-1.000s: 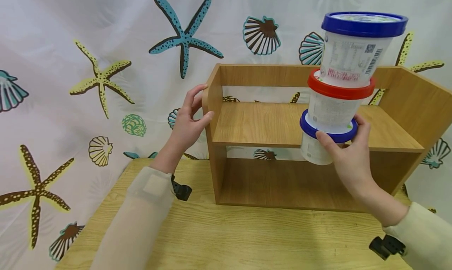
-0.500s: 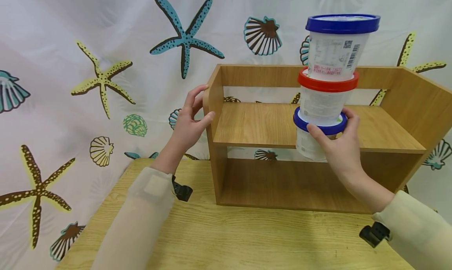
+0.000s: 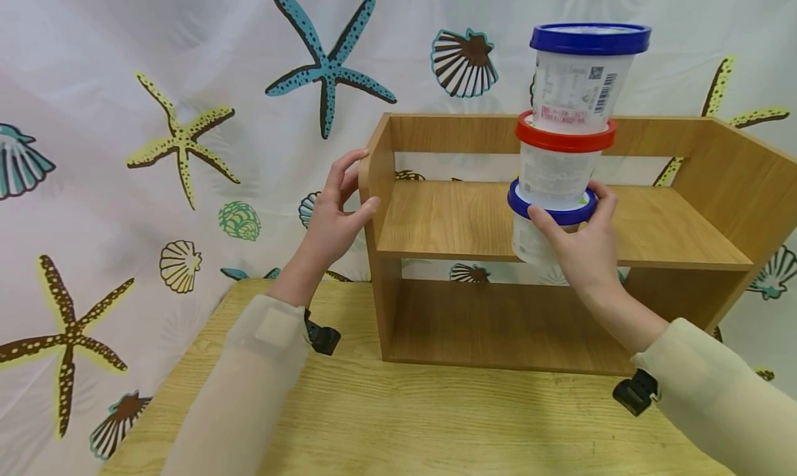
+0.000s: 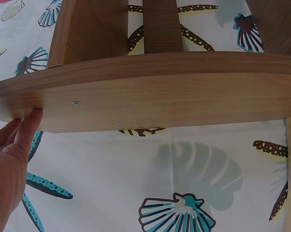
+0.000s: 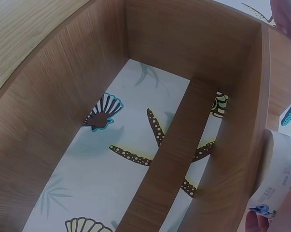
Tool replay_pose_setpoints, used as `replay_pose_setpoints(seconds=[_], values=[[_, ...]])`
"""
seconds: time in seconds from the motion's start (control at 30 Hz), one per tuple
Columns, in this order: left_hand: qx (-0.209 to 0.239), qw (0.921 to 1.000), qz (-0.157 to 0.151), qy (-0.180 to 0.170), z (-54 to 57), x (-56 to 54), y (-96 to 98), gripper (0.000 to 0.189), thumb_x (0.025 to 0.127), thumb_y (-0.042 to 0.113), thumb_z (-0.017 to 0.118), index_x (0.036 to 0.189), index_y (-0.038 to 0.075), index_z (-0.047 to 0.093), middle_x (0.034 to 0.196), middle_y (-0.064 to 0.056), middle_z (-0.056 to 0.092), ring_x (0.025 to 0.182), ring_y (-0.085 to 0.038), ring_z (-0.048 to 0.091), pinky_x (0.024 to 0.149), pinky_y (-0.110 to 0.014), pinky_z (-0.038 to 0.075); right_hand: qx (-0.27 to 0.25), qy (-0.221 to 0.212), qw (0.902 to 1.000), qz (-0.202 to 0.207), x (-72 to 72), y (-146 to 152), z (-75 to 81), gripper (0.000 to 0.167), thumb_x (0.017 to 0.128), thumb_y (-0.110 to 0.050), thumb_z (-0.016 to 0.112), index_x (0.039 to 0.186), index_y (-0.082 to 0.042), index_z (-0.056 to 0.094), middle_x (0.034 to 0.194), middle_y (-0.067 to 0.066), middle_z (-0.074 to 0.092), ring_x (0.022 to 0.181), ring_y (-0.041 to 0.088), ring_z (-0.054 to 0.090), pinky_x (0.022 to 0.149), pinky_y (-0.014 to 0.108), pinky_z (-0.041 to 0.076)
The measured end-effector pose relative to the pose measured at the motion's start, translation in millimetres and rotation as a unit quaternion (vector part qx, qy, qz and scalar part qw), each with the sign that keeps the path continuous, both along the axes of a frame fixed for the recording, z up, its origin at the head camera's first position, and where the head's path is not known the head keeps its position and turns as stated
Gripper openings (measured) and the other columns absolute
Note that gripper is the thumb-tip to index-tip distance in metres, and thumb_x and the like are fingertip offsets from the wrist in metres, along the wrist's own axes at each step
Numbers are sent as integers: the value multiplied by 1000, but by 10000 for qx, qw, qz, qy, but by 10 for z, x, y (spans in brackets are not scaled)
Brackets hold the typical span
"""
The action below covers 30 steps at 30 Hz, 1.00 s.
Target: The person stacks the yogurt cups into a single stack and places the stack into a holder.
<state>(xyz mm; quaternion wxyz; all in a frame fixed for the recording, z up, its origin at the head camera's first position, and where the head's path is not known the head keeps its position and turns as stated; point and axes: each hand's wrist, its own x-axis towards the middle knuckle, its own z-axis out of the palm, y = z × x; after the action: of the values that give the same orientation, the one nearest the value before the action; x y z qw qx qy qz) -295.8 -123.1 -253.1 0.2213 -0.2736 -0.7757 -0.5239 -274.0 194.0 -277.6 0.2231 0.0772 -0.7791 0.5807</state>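
My right hand (image 3: 588, 258) grips the lowest of three stacked white plastic tubs, thumb across the front and fingers round the far side. This bottom tub (image 3: 529, 241) has a blue lid, the middle tub (image 3: 551, 175) a red one and the top tub (image 3: 575, 88) another blue one. The stack stands upright in front of the wooden shelf unit (image 3: 454, 220), overlapping the upper board's front edge in the head view. My left hand (image 3: 336, 213) rests its fingertips against the outside of the unit's left side panel (image 4: 159, 99), thumb near the front edge.
The two-level shelf unit stands on a light wooden table (image 3: 436, 420), with raised side panels and a back rail (image 3: 454, 133). Behind it hangs a white curtain (image 3: 280, 151) printed with starfish and shells. A wrist camera (image 3: 635, 393) sits on each arm.
My right hand has carried the tub stack leftward, slightly up and away from me toward the upper shelf board. My left hand stays against the side panel.
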Motion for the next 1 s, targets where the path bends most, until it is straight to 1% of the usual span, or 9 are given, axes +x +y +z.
replay_pose_setpoints(seconds=[0.2,0.4,0.63,1.0], values=[[19,10000,-25,25,3,4,4,59,93,-1,55,146,7,30,143,-22,44,130,-36,44,87,-54,50,42,-191,9998,-8,-76,-22,12,86,90,-38,69,148,-19,8,149,10,31,135,29,34,111,50,28],[29,10000,-59,59,10,13,9,59,93,-1,55,145,6,30,143,-23,44,129,-36,44,87,-54,50,140,-161,9998,36,-161,-18,47,88,88,-42,69,147,-17,9,148,11,31,134,30,35,110,50,29],[62,9999,-92,73,12,16,3,58,93,-1,54,146,6,30,143,-24,44,129,-36,44,87,-54,50,351,-269,9990,-114,-277,-16,69,92,86,-50,68,148,-16,9,149,13,31,134,31,36,110,49,29],[62,9999,-90,41,11,21,0,58,93,-1,54,146,6,30,143,-23,44,129,-36,44,87,-54,50,341,-233,9987,-300,-414,-55,57,94,84,-53,69,148,-19,10,148,12,33,133,32,36,110,51,29]])
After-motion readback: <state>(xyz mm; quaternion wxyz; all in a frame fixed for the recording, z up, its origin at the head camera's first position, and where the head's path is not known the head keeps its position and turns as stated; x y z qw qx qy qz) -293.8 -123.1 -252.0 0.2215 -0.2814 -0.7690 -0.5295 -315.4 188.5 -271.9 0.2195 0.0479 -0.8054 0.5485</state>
